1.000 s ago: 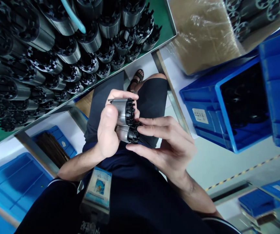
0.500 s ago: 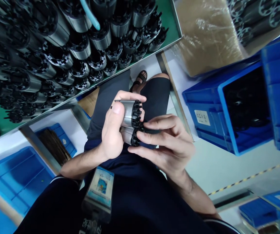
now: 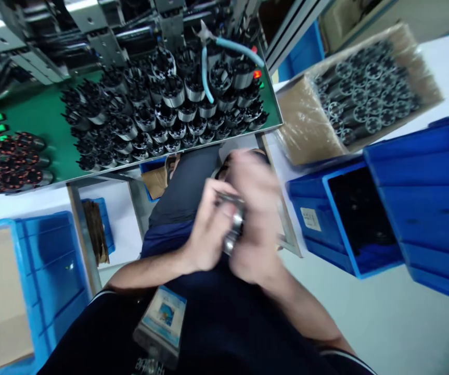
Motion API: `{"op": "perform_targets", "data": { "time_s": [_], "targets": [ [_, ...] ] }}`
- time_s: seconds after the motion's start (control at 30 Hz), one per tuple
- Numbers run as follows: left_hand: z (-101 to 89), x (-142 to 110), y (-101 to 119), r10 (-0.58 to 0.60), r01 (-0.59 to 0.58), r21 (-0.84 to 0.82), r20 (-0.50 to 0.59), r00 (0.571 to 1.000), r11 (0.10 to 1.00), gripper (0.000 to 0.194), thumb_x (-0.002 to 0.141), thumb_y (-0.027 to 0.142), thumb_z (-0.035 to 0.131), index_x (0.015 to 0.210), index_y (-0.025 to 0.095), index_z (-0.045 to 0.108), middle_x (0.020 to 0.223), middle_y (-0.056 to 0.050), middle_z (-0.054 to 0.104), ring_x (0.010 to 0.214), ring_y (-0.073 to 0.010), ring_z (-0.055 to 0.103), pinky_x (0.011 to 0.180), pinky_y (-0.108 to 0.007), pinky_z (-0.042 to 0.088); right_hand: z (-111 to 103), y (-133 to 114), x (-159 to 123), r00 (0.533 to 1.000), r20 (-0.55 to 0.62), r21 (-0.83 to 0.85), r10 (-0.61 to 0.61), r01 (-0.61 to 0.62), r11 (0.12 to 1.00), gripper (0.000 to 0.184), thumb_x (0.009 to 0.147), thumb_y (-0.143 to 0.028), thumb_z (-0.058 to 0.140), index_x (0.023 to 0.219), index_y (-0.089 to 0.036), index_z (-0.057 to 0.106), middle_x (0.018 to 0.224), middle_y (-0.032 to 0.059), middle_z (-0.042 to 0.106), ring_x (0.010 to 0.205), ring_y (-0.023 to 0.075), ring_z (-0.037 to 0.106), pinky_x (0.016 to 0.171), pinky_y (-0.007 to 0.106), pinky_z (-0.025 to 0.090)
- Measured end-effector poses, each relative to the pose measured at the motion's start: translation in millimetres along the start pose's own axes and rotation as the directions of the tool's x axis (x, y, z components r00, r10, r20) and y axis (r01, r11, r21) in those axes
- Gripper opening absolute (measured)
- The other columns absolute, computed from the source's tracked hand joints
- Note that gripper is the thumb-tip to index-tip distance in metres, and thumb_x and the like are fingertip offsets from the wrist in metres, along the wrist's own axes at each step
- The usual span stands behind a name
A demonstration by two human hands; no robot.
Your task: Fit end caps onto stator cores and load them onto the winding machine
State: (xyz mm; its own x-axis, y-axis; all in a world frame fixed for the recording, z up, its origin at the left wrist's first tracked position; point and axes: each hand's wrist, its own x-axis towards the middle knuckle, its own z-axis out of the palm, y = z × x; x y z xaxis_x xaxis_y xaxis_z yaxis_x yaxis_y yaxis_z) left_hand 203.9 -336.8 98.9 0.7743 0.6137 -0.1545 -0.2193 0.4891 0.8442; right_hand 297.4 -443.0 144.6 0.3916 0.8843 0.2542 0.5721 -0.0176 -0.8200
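My left hand (image 3: pixel 207 232) is closed around silvery motor stators (image 3: pixel 236 223) with dark ends, held in front of my lap. How many it holds is hard to make out. Up against them on the right is my right hand (image 3: pixel 256 213), smeared by motion, so its fingers do not show clearly. Many similar stators (image 3: pixel 173 92) with black toothed ends stand in rows on the green bench top (image 3: pixel 54 122) beyond my hands. Light-blue-handled cutting pliers (image 3: pixel 205 67) lie on top of them.
Copper-wound stators (image 3: pixel 21 161) stand at the bench's left end, under machinery (image 3: pixel 91 21). At right, a cardboard box (image 3: pixel 306 122) holds bare metal cores above a blue bin (image 3: pixel 318 219) with dark parts. Another blue bin (image 3: pixel 48 271) is at left.
The view has shifted so more of the bench and machinery shows. My right hand, earlier with fingertips at the stators' black ends, has moved up against them and is blurred. My left hand keeps its hold.
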Motion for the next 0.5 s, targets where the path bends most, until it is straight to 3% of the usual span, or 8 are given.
{"op": "perform_targets", "data": {
  "time_s": [0.07, 0.17, 0.27, 0.37, 0.43, 0.5],
  "targets": [
    [-2.0, -11.8, -0.4, -0.012, 0.010, 0.085, 0.024, 1.000, 0.996, 0.051, 0.117, 0.077, 0.075, 0.124, 0.027, 0.068, 0.116, -0.007, 0.072, 0.102, -0.0237, 0.069, 0.096, -0.039, 0.063, 18.2, 9.1, 7.6, 0.995, -0.062, 0.021, -0.078, 0.080, 0.997, 0.076, 0.129, -0.076, 0.033, 0.198, -0.045, 0.038, 0.198, 0.0090, 0.043, 0.181, 0.0434, 0.050, 0.146, 0.072, 0.051],
    [-20.9, -25.9, 5.8, 0.012, -0.025, 0.196, 0.066, 0.998, 0.980, 0.052, 0.117, 0.076, 0.075, 0.126, 0.025, 0.070, 0.109, -0.004, 0.068, 0.094, -0.0212, 0.064, 0.090, -0.036, 0.059, 19.2, 19.8, -7.4, 0.995, -0.072, 0.077, -0.072, 0.077, 0.994, 0.074, 0.130, -0.073, 0.041, 0.195, -0.040, 0.046, 0.193, 0.0128, 0.055, 0.180, 0.0398, 0.054, 0.145, 0.067, 0.055],
    [-53.0, -35.9, 19.3, 0.127, -0.168, 0.401, 0.127, 0.984, 0.901, 0.045, 0.117, 0.067, 0.078, 0.128, 0.024, 0.070, 0.106, -0.003, 0.068, 0.087, -0.0190, 0.064, 0.081, -0.032, 0.055, -4.2, 37.0, -40.4, 0.999, -0.011, 0.064, 0.040, -0.040, 0.997, 0.066, 0.130, -0.066, 0.051, 0.189, -0.037, 0.056, 0.186, 0.0155, 0.063, 0.171, 0.0394, 0.066, 0.138, 0.067, 0.062],
    [-90.9, -41.3, 36.0, 0.330, -0.317, 0.661, 0.109, 0.937, 0.681, 0.035, 0.110, 0.048, 0.089, 0.129, 0.024, 0.071, 0.114, -0.004, 0.076, 0.098, -0.0212, 0.074, 0.089, -0.033, 0.058, -31.3, 62.3, -60.8, 0.978, 0.075, -0.014, 0.196, -0.195, 0.981, 0.054, 0.130, -0.050, 0.060, 0.180, -0.034, 0.064, 0.170, 0.0173, 0.076, 0.143, 0.0340, 0.085, 0.112, 0.052, 0.077],
    [-119.4, -41.7, 49.4, 0.451, -0.318, 0.813, 0.077, 0.889, 0.488, 0.040, 0.104, 0.043, 0.095, 0.130, 0.024, 0.072, 0.120, -0.005, 0.080, 0.105, -0.0235, 0.079, 0.094, -0.035, 0.061, -43.7, 77.1, -60.2, 0.943, 0.173, -0.081, 0.283, -0.273, 0.959, 0.052, 0.127, -0.050, 0.065, 0.176, -0.032, 0.068, 0.161, 0.0182, 0.080, 0.134, 0.0335, 0.089, 0.085, 0.040, 0.079],
    [-150.8, -38.3, 66.4, 0.516, -0.283, 0.903, 0.083, 0.853, 0.323, 0.046, 0.102, 0.047, 0.100, 0.130, 0.024, 0.073, 0.120, -0.006, 0.083, 0.106, -0.0245, 0.080, 0.095, -0.035, 0.063, -48.8, 87.2, -50.2, 0.904, 0.299, -0.138, 0.306, -0.277, 0.951, 0.053, 0.125, -0.052, 0.067, 0.174, -0.031, 0.070, 0.155, 0.0190, 0.083, 0.132, 0.0344, 0.090, 0.071, 0.036, 0.076]
  ]
}}
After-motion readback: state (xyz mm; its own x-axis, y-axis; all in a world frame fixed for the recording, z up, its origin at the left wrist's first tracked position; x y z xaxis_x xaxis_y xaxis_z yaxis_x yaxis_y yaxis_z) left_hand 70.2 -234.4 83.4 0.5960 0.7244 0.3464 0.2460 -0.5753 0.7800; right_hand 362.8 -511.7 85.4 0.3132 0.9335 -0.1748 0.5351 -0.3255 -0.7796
